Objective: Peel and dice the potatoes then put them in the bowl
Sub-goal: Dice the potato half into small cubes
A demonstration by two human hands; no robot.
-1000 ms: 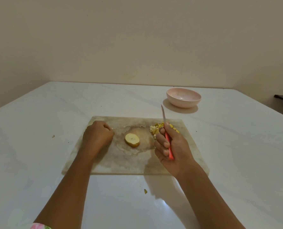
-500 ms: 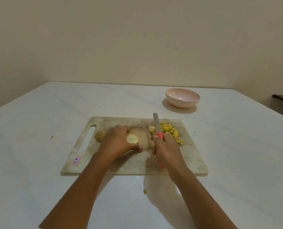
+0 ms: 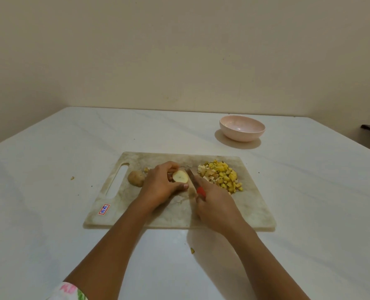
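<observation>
On the board [image 3: 244, 208], left hand [image 3: 160, 187] grips a cut potato [image 3: 180, 176]; right hand [image 3: 216, 204] grips the knife [image 3: 192, 179] beside it

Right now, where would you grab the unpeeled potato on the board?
Probably from above, fingers across the unpeeled potato at its widest middle: it lies flat on the cutting board, top and left free, left hand crowding its right.

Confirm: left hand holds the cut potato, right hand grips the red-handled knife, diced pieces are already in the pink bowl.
Wrong on the last point. The head view shows the diced pieces heaped on the cutting board, not in the pink bowl, which looks empty. The left hand does hold the cut potato; the right hand grips the red-handled knife.
</observation>
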